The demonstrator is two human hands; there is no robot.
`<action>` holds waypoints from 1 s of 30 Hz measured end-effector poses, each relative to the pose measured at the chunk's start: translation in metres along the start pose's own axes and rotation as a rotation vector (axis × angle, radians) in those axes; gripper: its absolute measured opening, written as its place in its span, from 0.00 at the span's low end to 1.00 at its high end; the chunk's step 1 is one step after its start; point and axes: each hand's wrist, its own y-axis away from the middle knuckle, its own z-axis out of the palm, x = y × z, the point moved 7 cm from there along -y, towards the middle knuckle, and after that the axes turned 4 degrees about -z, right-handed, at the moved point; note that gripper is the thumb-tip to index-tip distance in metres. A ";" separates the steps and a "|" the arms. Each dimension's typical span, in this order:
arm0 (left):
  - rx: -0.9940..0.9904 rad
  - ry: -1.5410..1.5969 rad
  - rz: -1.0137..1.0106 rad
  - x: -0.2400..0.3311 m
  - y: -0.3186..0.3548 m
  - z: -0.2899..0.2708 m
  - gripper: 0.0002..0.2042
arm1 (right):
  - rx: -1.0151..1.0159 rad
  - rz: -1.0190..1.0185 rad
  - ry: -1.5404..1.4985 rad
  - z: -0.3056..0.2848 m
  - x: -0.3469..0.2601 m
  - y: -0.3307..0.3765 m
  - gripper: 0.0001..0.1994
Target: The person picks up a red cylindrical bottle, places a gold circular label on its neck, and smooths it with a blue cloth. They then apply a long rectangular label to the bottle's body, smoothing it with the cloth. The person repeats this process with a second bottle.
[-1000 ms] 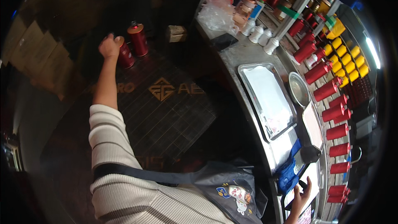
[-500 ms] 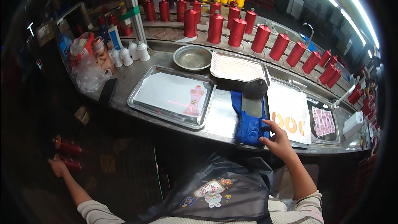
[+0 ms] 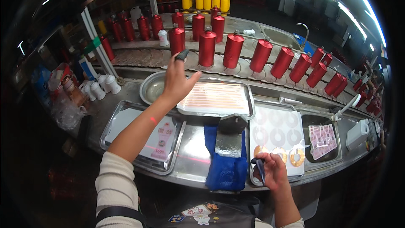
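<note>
Several trays (image 3: 252, 106), one bowl (image 3: 152, 88) before red bottles (image 3: 206, 50)

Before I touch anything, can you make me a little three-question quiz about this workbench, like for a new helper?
1. Which hand is nearer the tall, red metal bottles?
a) right hand
b) left hand

2. True or false: the round, silver metal bowl sits left of the silver metal tray with the striped sheet.

3. What lies in the dark, rectangular sink?

Key:
1. b
2. True
3. A pink-and-white patterned sheet
</note>
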 end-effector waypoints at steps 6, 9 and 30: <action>-0.018 -0.269 -0.340 -0.064 -0.160 0.177 0.54 | 0.181 -0.171 0.003 -0.065 -0.012 0.018 0.20; -0.171 0.017 -0.490 -0.129 -0.176 0.220 0.48 | 0.279 -0.208 0.028 -0.071 -0.023 0.019 0.16; -0.304 0.430 -0.610 0.088 0.146 -0.067 0.38 | 0.622 -0.185 1.959 -0.135 -0.140 -0.042 0.27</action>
